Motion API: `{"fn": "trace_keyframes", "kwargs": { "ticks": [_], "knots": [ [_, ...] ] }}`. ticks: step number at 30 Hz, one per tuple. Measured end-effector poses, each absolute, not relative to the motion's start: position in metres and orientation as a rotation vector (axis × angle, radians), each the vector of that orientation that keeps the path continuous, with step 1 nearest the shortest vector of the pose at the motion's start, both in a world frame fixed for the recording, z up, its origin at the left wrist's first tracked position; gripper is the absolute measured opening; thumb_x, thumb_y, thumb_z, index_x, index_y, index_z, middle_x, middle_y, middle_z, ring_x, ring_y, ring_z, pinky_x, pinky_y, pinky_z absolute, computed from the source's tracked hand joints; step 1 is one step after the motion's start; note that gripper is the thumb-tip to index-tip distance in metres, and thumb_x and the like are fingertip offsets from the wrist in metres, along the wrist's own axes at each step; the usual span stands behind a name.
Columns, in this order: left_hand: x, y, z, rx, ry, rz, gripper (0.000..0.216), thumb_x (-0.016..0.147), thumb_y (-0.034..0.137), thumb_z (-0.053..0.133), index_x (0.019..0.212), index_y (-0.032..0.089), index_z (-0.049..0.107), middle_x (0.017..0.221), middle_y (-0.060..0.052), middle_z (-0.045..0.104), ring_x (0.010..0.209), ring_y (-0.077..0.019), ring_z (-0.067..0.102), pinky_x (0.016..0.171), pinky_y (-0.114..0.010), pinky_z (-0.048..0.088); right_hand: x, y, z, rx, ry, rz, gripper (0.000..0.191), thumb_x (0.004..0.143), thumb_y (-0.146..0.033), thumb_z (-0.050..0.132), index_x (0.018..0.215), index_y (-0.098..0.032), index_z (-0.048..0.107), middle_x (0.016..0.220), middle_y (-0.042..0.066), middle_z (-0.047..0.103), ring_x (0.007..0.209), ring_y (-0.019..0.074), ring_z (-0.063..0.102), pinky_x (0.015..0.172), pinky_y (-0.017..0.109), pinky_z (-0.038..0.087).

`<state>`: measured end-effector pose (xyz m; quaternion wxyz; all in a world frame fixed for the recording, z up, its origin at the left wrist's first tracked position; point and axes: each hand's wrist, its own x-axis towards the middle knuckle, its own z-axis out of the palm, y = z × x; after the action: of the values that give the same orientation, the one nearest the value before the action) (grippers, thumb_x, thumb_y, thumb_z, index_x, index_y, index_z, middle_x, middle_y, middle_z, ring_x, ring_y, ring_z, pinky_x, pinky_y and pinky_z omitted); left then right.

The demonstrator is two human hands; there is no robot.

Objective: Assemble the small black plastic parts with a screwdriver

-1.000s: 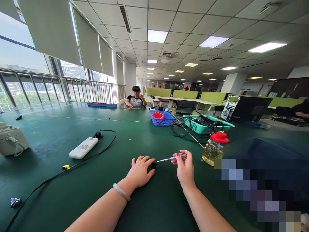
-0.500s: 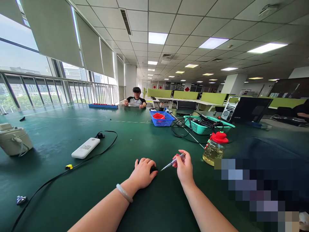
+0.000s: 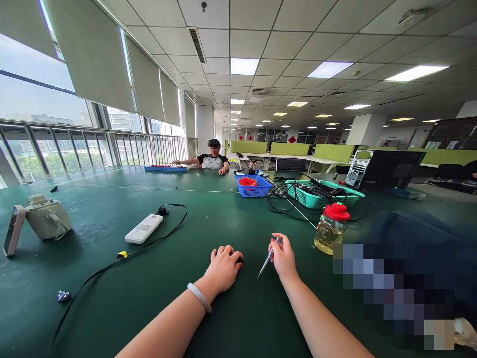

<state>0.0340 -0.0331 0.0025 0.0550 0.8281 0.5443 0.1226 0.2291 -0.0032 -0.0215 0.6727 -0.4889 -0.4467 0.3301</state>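
My left hand (image 3: 222,268) lies curled on the green table (image 3: 112,238), its fingers closed over a small black object (image 3: 239,259) that is mostly hidden. My right hand (image 3: 282,258) pinches a thin screwdriver (image 3: 267,258) with a clear handle. The tool slants down and to the left, its tip just above the table, a little right of the left hand.
A jar with a red lid (image 3: 331,227) stands right of my right hand. A white power strip (image 3: 143,228) with a black cable lies to the left. A beige bag (image 3: 46,217), blue basket (image 3: 252,185), teal basket (image 3: 320,193) and a seated person (image 3: 212,158) are farther off.
The screwdriver has swung from nearly level, pointing at the black object, to pointing steeply down. My left hand has closed further over the black object. The view has shifted to the left.
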Motion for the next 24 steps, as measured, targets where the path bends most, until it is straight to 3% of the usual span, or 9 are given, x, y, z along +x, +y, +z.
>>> {"fn": "trace_keyframes", "kwargs": {
  "ticks": [8, 14, 17, 20, 24],
  "knots": [
    [-0.068, -0.054, 0.008, 2.287, 2.004, 0.252, 0.031, 0.093, 0.036, 0.039, 0.113, 0.034, 0.063, 0.118, -0.006, 0.056, 0.114, -0.0259, 0.05, 0.098, -0.045, 0.037, 0.222, -0.009, -0.014, -1.211, -1.106, 0.647, 0.03, 0.077, -0.052, 0.055, 0.082, -0.023, 0.053, 0.05, -0.008, 0.048, 0.045, 0.0136, 0.046, 0.044, 0.023, 0.037],
    [-0.158, -0.052, 0.009, 1.984, 2.357, 0.187, 0.039, 0.093, 0.039, 0.033, 0.121, 0.034, 0.06, 0.129, -0.011, 0.054, 0.124, -0.0341, 0.045, 0.099, -0.06, 0.032, 0.21, 0.0, 0.042, -1.377, -1.241, 0.664, 0.03, 0.065, -0.041, 0.068, 0.059, -0.024, 0.044, 0.047, -0.007, 0.045, 0.043, 0.0131, 0.043, 0.043, 0.023, 0.033],
    [-0.183, -0.053, 0.007, 1.955, 2.429, 0.201, 0.042, 0.092, 0.038, 0.031, 0.121, 0.033, 0.061, 0.137, -0.01, 0.05, 0.128, -0.0356, 0.042, 0.101, -0.062, 0.03, 0.223, -0.054, 0.076, -1.38, -1.387, 0.722, 0.032, 0.062, -0.038, 0.073, 0.054, -0.023, 0.045, 0.045, -0.007, 0.045, 0.042, 0.0116, 0.039, 0.041, 0.023, 0.029],
    [-0.198, -0.053, 0.004, 1.951, 2.484, 0.29, 0.043, 0.089, 0.04, 0.034, 0.117, 0.03, 0.064, 0.138, -0.008, 0.052, 0.128, -0.035, 0.043, 0.103, -0.057, 0.032, 0.249, -0.146, 0.093, -1.359, -1.525, 0.535, 0.036, 0.075, -0.048, 0.065, 0.057, -0.024, 0.044, 0.048, -0.005, 0.041, 0.043, 0.0119, 0.035, 0.039, 0.024, 0.026],
    [-0.202, -0.051, 0.006, 1.938, 2.486, 0.424, 0.045, 0.085, 0.041, 0.038, 0.116, 0.025, 0.067, 0.131, -0.009, 0.059, 0.123, -0.0341, 0.049, 0.101, -0.046, 0.039, 0.266, -0.194, 0.094, -1.479, -1.404, 0.292, 0.035, 0.078, -0.05, 0.062, 0.059, -0.026, 0.047, 0.045, -0.005, 0.038, 0.038, 0.0128, 0.036, 0.037, 0.025, 0.027]
  ]
}}
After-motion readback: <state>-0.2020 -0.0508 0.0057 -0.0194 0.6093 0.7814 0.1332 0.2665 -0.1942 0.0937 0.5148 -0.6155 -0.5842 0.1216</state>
